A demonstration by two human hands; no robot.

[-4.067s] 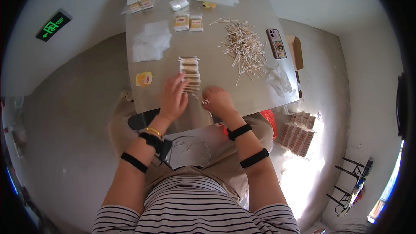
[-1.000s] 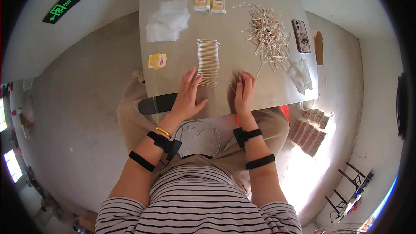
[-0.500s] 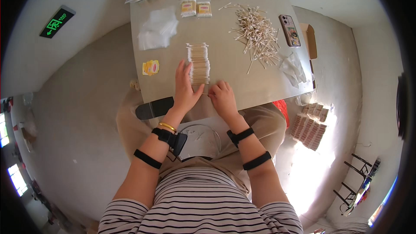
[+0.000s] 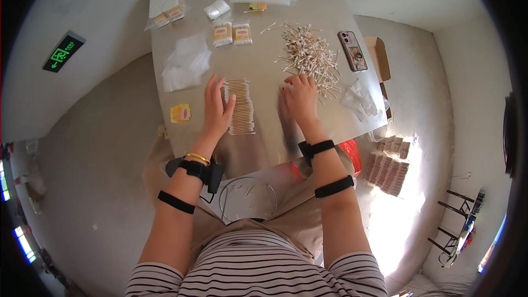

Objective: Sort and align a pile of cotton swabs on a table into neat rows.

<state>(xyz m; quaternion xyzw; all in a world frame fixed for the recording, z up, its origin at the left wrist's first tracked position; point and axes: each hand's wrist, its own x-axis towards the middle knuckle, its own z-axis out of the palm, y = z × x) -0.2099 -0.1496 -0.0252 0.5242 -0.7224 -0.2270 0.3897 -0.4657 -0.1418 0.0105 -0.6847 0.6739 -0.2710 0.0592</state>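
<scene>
A neat row of cotton swabs (image 4: 240,111) lies side by side on the metal table in front of me. Along its left edge rests my left hand (image 4: 218,109), fingers spread, the thumb reaching over the sticks. My right hand (image 4: 302,98) is at the near left edge of a loose heap of cotton swabs (image 4: 311,52). Its fingers are bent downward with the thumb apart, and I see no swab between them. The undersides of those fingertips are hidden.
Clear plastic bags (image 4: 187,61) and yellow cards (image 4: 180,113) lie left. Two filled swab packs (image 4: 223,33) stand beyond the row. A phone (image 4: 352,51) and crumpled plastic (image 4: 360,100) lie right, near the table edge (image 4: 352,131). Stacked packs (image 4: 388,171) sit on the floor.
My right hand has left the row's near end, where it pinched a thin stick, and moved forward and right to the heap. My left hand has shifted slightly off the row's near end.
</scene>
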